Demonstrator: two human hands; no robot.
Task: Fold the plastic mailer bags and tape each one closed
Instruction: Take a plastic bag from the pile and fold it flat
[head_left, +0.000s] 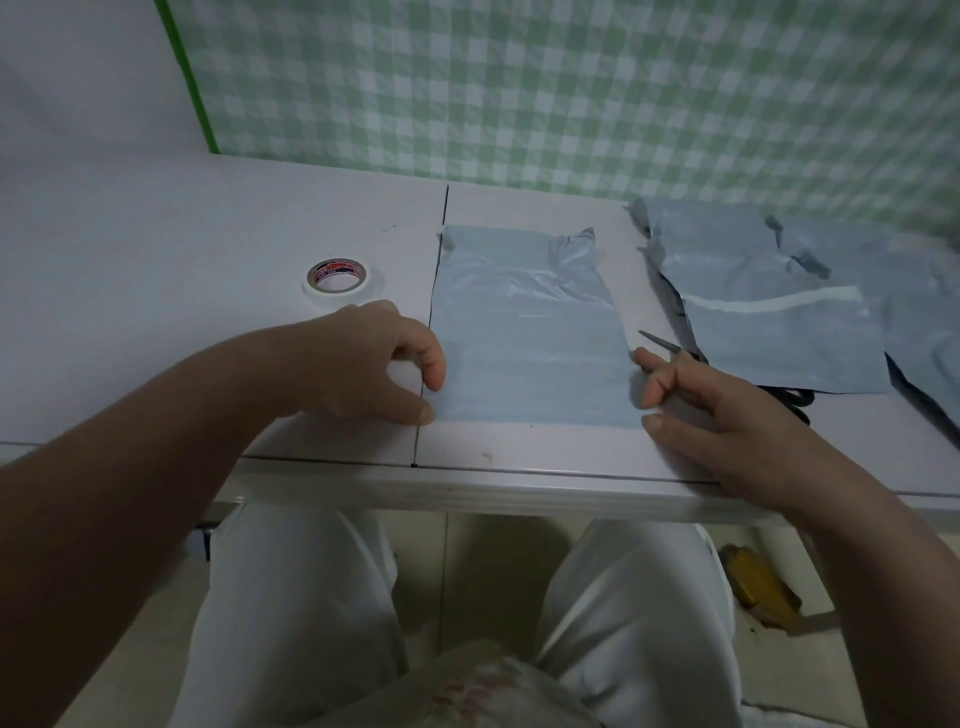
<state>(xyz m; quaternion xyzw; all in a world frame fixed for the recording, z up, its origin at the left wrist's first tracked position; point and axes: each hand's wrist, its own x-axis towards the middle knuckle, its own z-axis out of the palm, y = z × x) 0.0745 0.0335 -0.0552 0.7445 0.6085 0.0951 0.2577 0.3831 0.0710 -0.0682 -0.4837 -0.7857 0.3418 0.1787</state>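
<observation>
A grey plastic mailer bag (524, 332) lies flat on the white table (208, 291), its far end crumpled. My left hand (363, 364) pinches the bag's near left edge between thumb and curled index finger. On the opposite side, my right hand (717, 421) has its fingertips and thumb on the near right edge. A white tape roll (343, 283) with a red and blue core label sits to the left, just beyond my left hand.
A pile of several grey mailer bags (769, 322) lies at the right. Scissors (662, 341) rest beside my right hand, handles partly under that pile. A green checked cloth (571, 88) hangs behind the table. My knees and a yellow object (758, 582) are below the front edge.
</observation>
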